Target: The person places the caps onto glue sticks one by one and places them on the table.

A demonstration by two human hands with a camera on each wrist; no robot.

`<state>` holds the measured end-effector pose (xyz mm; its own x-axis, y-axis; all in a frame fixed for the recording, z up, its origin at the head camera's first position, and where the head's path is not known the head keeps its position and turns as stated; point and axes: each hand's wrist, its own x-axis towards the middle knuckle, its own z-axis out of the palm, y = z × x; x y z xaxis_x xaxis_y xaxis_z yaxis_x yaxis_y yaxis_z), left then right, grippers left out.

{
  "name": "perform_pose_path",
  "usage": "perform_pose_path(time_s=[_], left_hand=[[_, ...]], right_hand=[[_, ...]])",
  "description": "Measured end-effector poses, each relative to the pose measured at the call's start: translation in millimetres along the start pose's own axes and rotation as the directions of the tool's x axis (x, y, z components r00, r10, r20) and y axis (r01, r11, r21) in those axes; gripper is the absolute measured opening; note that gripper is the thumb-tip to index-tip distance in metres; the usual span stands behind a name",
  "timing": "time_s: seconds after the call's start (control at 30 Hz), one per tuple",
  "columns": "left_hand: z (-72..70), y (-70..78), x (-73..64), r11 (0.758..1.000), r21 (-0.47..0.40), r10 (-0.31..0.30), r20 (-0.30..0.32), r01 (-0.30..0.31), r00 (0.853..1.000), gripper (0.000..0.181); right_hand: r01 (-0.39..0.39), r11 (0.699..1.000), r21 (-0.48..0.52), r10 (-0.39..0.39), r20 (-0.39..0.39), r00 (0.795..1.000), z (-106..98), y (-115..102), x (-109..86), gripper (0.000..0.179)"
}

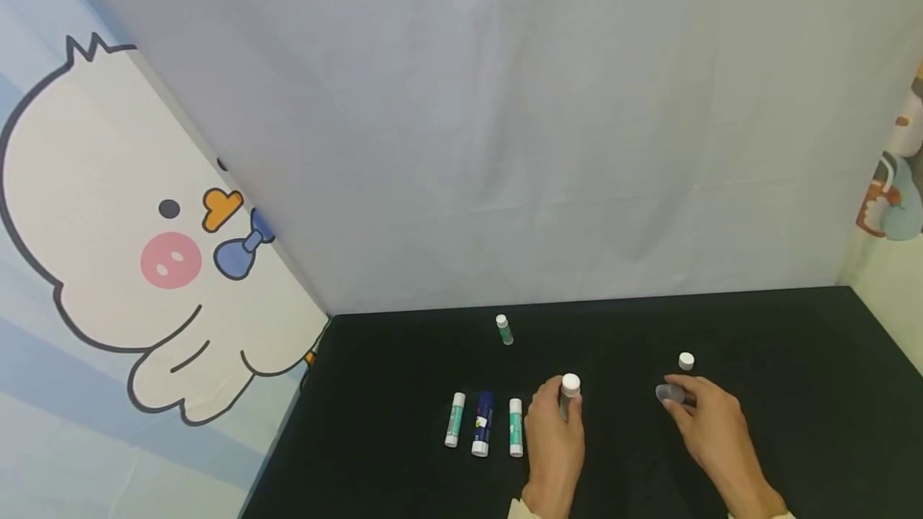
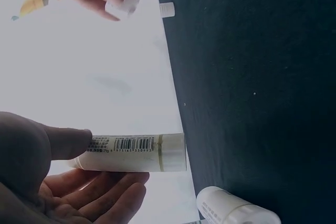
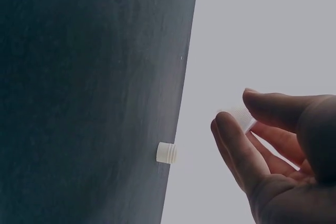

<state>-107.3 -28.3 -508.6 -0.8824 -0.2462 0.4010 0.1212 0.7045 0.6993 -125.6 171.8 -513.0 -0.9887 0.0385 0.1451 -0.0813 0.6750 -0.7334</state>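
Note:
In the head view my left hand (image 1: 558,435) holds a white-topped glue stick (image 1: 570,384) between thumb and fingers. The left wrist view shows that glue stick's barcode label (image 2: 134,144), the thumb against one side and fingers against the other. To the right, my right hand (image 1: 717,427) pinches a small translucent cap (image 1: 669,394) between thumb and fingertips. The cap (image 3: 243,117) shows fine ribs in the right wrist view. Just beyond that hand, a white ribbed cap-like piece (image 1: 687,361) rests on the black table.
Left of my left hand are a green-and-white glue stick (image 1: 515,428), a dark blue one (image 1: 482,424) and another green-and-white one (image 1: 455,420). A smaller green glue stick (image 1: 505,330) is farther back. A grey curtain (image 1: 577,142) hangs behind the black table (image 1: 389,367).

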Motion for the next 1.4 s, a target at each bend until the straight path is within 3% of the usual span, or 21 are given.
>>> perform_pose_path(time_s=[0.17,0.4,0.7,0.9,1.13,1.4], left_hand=[[-4.0,-0.4,-4.9,1.000,0.010,-0.023,0.024,0.022,0.999,0.024],[-9.6,-0.9,-13.1,1.000,-0.003,-0.030,0.052,0.030,0.998,0.023],[-13.4,-3.5,-21.3,0.999,0.017,-0.039,0.081,0.037,0.996,0.024],[-16.4,-5.3,-28.2,0.999,0.039,-0.035,0.101,0.031,0.994,0.024],[-13.9,-9.2,-29.7,0.997,0.033,-0.067,0.141,0.063,0.988,0.025],[-11.1,-15.1,-31.2,0.998,0.019,-0.063,0.136,0.061,0.989,0.023]], right_hand=[[0.026,0.999,0.019,-0.026,-0.013,1.000,4,-5,-0.4,0.029],[-0.003,0.998,0.060,0.000,0.054,0.999,9,-17,-1.3,0.032],[0.005,0.998,0.062,-0.010,0.078,0.997,15,-27,-2.9,0.031],[0.050,0.993,0.112,-0.059,0.085,0.995,19,-32,-3.3,0.030],[0.064,0.981,0.185,-0.092,0.144,0.985,24,-35,-1.9,0.032],[0.074,0.972,0.222,-0.116,0.178,0.977,29,-34,-1.0,0.031]])
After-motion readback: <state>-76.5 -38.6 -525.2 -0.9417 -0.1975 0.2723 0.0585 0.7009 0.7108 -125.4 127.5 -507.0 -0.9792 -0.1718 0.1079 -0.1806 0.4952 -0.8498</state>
